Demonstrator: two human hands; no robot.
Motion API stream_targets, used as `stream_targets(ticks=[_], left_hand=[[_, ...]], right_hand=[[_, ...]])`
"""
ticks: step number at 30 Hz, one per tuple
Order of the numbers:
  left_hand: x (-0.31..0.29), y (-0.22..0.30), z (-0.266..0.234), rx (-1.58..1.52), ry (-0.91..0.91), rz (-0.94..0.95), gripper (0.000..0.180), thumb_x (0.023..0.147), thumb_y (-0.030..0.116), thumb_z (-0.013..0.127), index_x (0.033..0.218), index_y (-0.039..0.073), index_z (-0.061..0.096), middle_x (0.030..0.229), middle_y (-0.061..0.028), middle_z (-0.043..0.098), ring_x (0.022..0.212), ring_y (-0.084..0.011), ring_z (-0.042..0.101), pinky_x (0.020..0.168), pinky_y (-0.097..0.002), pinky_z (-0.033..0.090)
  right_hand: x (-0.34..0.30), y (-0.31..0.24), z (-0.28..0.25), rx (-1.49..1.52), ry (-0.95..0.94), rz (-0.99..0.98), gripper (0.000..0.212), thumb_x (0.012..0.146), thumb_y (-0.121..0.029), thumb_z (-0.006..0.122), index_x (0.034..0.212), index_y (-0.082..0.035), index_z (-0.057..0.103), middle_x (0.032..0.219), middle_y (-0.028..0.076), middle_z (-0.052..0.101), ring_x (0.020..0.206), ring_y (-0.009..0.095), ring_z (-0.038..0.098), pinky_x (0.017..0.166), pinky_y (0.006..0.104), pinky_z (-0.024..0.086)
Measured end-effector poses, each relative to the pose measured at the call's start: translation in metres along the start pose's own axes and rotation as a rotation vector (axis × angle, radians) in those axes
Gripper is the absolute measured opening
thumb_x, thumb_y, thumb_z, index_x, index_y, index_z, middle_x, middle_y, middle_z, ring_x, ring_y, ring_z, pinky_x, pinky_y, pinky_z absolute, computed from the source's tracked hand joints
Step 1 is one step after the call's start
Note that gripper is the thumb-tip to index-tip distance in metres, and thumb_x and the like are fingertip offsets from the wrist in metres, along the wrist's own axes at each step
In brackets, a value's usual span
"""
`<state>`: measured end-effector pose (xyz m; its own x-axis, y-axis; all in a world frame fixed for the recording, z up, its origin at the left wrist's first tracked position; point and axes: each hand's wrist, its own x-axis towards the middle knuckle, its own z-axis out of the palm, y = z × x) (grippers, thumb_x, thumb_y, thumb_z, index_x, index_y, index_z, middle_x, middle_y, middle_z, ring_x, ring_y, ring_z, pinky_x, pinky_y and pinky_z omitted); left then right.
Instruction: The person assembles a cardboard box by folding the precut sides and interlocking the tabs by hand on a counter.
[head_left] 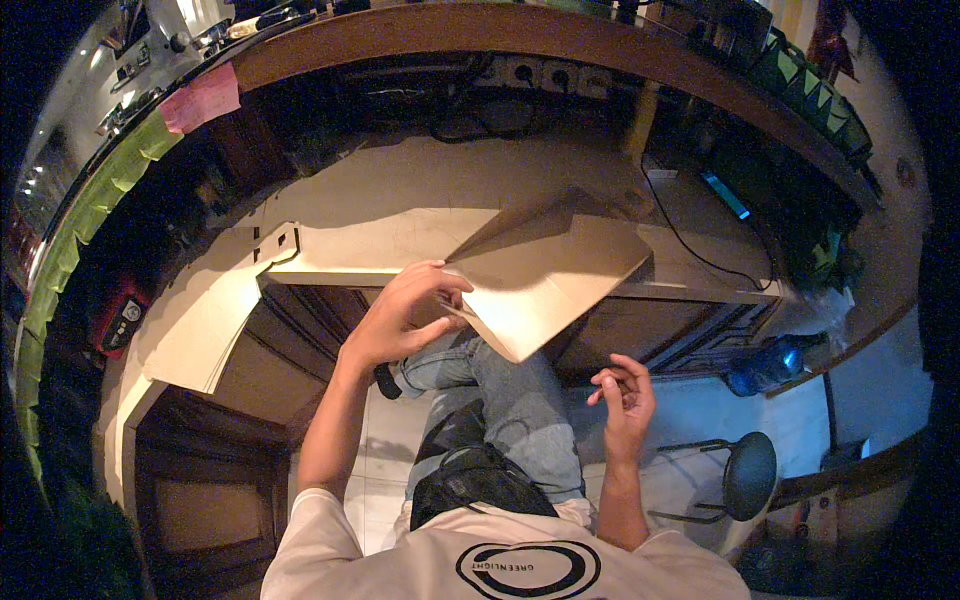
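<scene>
A folded sheet of tan card or stiff paper (pixel 570 265) leans out over the front edge of the desk (pixel 370 225), its near corner pointing down above my knees. At its left corner, my left hand (pixel 405 315) pinches the edge between thumb and curled fingers. To the right of the sheet and below it, my right hand (pixel 627 400) hangs in the air, fingers loosely bent and apart, holding nothing. The sheet's far part lies in shadow, and its underside is hidden.
More tan sheets (pixel 200 330) lie at the left, overhanging the desk edge. A raised shelf (pixel 400 38) curves across the back. A lit phone (pixel 727 195) and a cable (pixel 690 250) are at the right. A blue bottle (pixel 765 370) and a round stool (pixel 752 475) stand lower right.
</scene>
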<state>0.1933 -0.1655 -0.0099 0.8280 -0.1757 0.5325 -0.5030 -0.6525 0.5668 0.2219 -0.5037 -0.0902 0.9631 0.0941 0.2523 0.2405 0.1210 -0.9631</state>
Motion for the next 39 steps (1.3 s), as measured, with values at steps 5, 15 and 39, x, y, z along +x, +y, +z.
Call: stream_targets(ticks=[5, 15, 39], left_hand=[[-0.007, -0.012, -0.003, -0.086, -0.008, -0.084, 0.037, 0.069, -0.003, 0.06, 0.105, 0.004, 0.067, 0.101, -0.0112, 0.068, 0.099, -0.0302, 0.066, 0.096, -0.0407, 0.05], [0.007, 0.032, 0.03, 0.138, -0.13, 0.145, 0.027, 0.082, 0.01, 0.076, 0.107, 0.011, 0.068, 0.093, -0.008, 0.069, 0.086, -0.0301, 0.065, 0.076, -0.0414, 0.052], [-0.011, 0.002, -0.004, 0.605, -0.235, 0.091, 0.075, 0.062, 0.005, 0.074, 0.134, 0.014, 0.059, 0.14, -0.0037, 0.06, 0.127, -0.0257, 0.056, 0.122, -0.0537, 0.025]], right_hand=[[0.001, -0.003, -0.004, -0.038, -0.011, -0.021, 0.026, 0.097, -0.006, 0.063, 0.122, 0.0, 0.06, 0.09, 0.009, 0.068, 0.068, 0.012, 0.061, 0.063, 0.0267, 0.053], [0.01, -0.024, 0.027, -0.269, -0.23, -0.218, 0.045, 0.087, -0.002, 0.071, 0.131, -0.006, 0.061, 0.091, 0.009, 0.072, 0.079, 0.016, 0.068, 0.074, 0.0304, 0.056], [0.106, -0.043, 0.034, -1.097, -0.465, -0.873, 0.043, 0.074, -0.005, 0.072, 0.115, -0.016, 0.068, 0.133, 0.005, 0.057, 0.148, 0.034, 0.031, 0.124, 0.0606, 0.013]])
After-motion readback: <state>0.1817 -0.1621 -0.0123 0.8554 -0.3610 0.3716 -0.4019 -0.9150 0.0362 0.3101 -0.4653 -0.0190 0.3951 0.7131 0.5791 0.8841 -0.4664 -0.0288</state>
